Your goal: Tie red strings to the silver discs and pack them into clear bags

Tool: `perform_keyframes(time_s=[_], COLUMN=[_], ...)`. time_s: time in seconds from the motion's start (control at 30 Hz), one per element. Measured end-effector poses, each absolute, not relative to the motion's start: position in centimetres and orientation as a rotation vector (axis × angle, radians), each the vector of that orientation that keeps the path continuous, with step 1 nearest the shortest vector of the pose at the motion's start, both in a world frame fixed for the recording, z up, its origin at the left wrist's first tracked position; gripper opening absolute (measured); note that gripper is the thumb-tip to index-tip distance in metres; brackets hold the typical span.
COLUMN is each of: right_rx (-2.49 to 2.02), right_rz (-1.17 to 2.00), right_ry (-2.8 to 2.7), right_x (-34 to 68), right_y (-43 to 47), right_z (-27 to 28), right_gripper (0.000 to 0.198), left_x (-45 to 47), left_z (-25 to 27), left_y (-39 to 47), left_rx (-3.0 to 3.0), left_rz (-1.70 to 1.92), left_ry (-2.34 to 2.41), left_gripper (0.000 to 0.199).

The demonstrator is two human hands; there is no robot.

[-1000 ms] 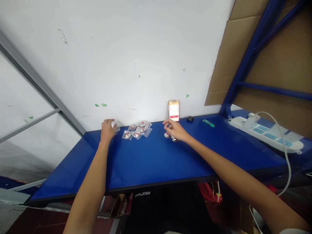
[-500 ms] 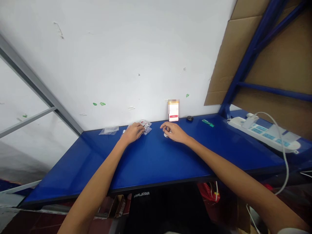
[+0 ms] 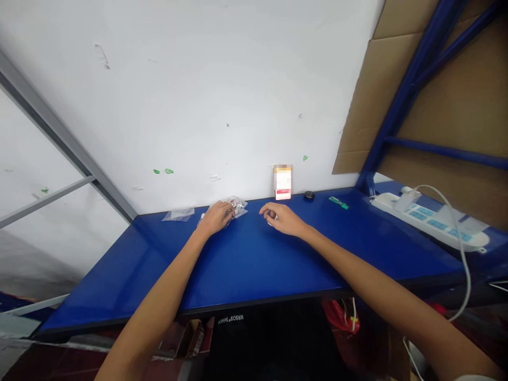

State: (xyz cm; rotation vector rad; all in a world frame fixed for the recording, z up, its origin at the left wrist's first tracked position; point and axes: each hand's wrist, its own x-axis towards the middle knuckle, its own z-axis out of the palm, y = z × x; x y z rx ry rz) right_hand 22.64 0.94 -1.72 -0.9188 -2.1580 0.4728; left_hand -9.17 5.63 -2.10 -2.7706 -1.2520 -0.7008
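My left hand (image 3: pixel 217 217) rests with curled fingers on a clear plastic bag (image 3: pixel 238 206) of small shiny silver and red pieces, near the wall at the back of the blue table. Part of the bag sticks out on both sides of the hand. To the right, my right hand (image 3: pixel 286 219) is bent over the tabletop, thumb and fingers closed together. Something small and whitish (image 3: pixel 270 223) shows under its fingers; most of it is hidden, so its kind cannot be told. A gap of bare tabletop lies between both hands.
A phone (image 3: pixel 283 182) with a lit screen leans on the wall behind my right hand. Flat clear bags (image 3: pixel 178 214) lie at left. A small black object (image 3: pixel 309 195), a green item (image 3: pixel 338 202) and a white power strip (image 3: pixel 431 221) with a cable are at right.
The whole view has shifted slightly. Both hands stay in about the same places, and my right fingers hide a little more of the small whitish thing.
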Motion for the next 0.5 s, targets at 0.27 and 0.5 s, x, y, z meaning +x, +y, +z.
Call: perform_keyframes(time_s=[0.27, 0.5], right_rx=[-0.897, -0.870], right_rz=[0.549, 0.999], right_ry=[-2.098, -1.767], right_x=[22.1, 20.1], right_y=[0.5, -0.3], right_z=[-1.5, -2.3], right_gripper=[0.026, 0.058], left_x=[-7.2, -3.9], left_z=[-1.3, -0.6], left_y=[4.1, 1.6], left_rx=[-2.717, -3.290], left_rz=[-1.664, -1.763], left_ry=[-1.692, -1.709], left_gripper=[0.030, 0.038])
